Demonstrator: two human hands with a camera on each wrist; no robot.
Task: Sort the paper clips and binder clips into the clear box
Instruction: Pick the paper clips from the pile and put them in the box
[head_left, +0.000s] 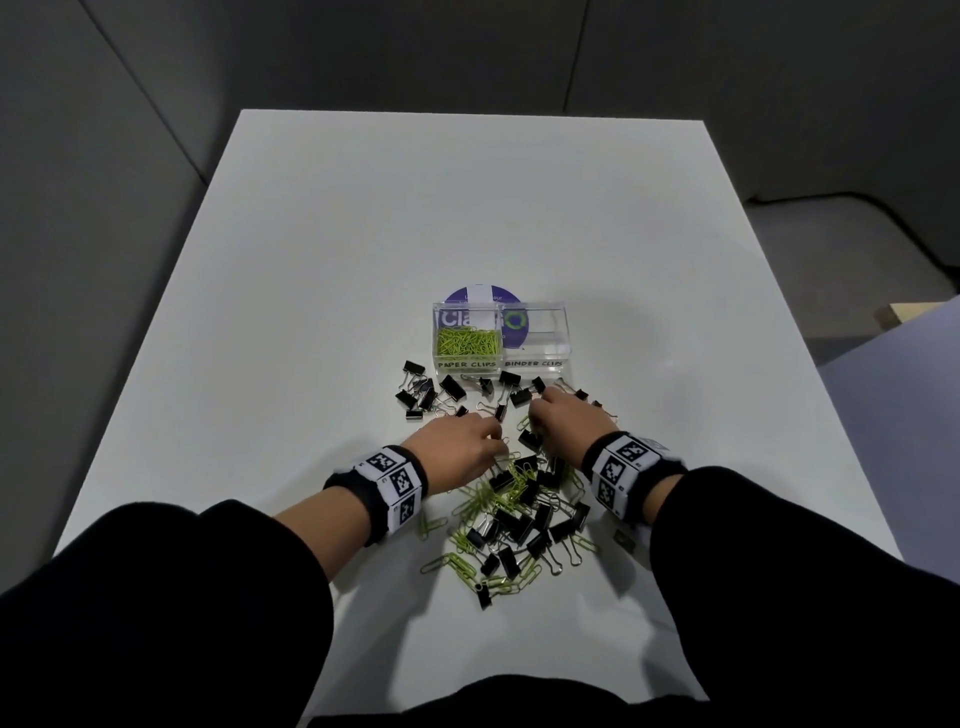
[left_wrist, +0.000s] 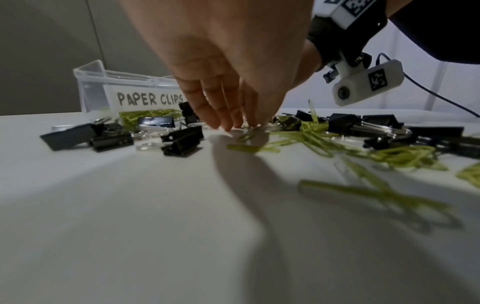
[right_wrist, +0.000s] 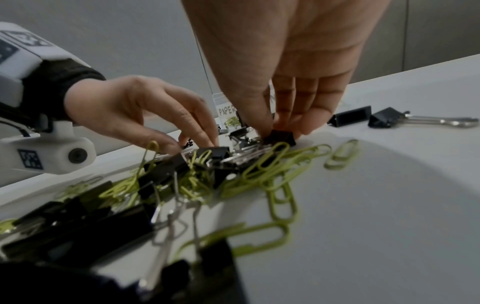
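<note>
The clear box stands mid-table. Its left compartment, labelled PAPER CLIPS, holds green paper clips. Its right compartment, labelled BINDER CLIPS, looks empty. A mixed pile of green paper clips and black binder clips lies in front of it. My left hand reaches down at the pile's far edge. Its thumb and fingertips meet on a green paper clip lying on the table. My right hand pinches a black binder clip that rests on the table.
More black binder clips lie scattered just left of the box front, and two lie right of my right hand. A purple round disc sits under the box's back. The white table has edges on all sides.
</note>
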